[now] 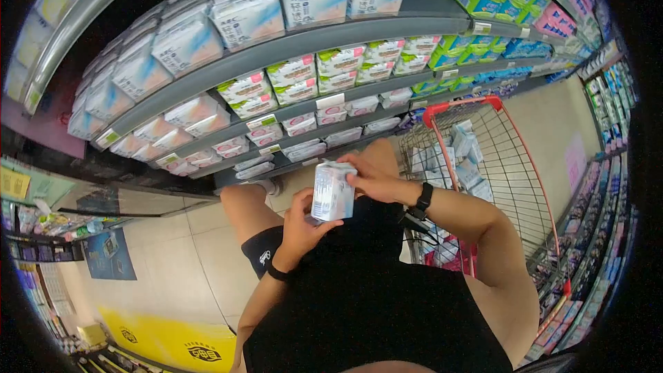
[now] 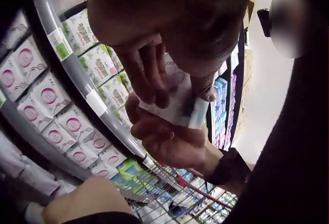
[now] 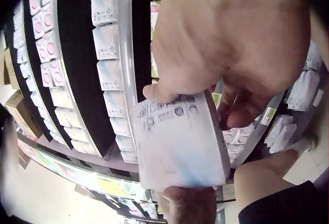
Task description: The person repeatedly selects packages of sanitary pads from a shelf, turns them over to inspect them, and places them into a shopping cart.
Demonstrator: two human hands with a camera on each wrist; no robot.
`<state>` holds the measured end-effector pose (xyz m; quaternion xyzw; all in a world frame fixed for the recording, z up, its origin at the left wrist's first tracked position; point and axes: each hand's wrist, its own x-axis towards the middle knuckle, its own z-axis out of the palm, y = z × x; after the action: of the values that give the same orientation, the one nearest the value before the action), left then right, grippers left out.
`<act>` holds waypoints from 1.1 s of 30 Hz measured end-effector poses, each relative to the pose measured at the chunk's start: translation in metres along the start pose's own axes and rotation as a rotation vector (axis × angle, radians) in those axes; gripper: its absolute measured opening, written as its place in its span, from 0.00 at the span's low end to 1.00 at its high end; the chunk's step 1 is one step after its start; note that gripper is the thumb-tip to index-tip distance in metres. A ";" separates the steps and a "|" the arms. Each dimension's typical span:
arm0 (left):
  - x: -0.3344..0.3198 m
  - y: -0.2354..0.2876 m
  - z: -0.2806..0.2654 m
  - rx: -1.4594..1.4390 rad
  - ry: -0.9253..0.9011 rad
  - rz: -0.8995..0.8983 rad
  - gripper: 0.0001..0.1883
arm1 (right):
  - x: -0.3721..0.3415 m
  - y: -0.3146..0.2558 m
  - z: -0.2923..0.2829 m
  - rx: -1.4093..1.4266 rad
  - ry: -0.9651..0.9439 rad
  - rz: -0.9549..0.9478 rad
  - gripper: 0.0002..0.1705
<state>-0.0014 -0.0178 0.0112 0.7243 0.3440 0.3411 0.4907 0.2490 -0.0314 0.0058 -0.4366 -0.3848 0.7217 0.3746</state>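
Both hands hold one white and pale-blue package (image 1: pixel 333 192) in front of the body. In the head view the left hand (image 1: pixel 304 226) grips its lower left side, and the right hand (image 1: pixel 376 178) holds the upper right edge. The right wrist view shows printed lettering on the package (image 3: pixel 180 142), the right hand (image 3: pixel 231 39) over its top edge and the left hand (image 3: pixel 189 203) at the bottom. From the left wrist, the left hand (image 2: pixel 164 29) and right hand (image 2: pixel 175 142) lie on opposite sides of the package (image 2: pixel 177 93).
Shelves (image 1: pixel 276 45) of stacked packages curve across the front. A red-rimmed wire cart (image 1: pixel 514 159) stands at the right, holding several white packages (image 1: pixel 469 159). A yellow floor panel (image 1: pixel 166 342) lies at the lower left, and more shelves line the right side.
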 end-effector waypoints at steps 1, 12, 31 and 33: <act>-0.002 -0.005 0.006 -0.119 0.000 -0.012 0.52 | 0.004 0.012 -0.002 -0.088 -0.006 0.010 0.25; 0.022 0.015 -0.004 0.354 -0.185 0.417 0.37 | 0.003 0.012 0.007 0.288 -0.190 0.219 0.36; 0.002 0.029 -0.010 0.148 -0.288 0.357 0.27 | -0.042 -0.089 -0.030 -0.166 -0.026 -0.231 0.44; -0.005 0.023 -0.020 0.169 -0.333 0.328 0.30 | -0.051 -0.104 -0.036 -0.159 0.035 -0.299 0.40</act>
<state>-0.0167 -0.0191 0.0375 0.8550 0.1636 0.2622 0.4165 0.3212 -0.0241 0.1040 -0.4154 -0.4947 0.6175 0.4488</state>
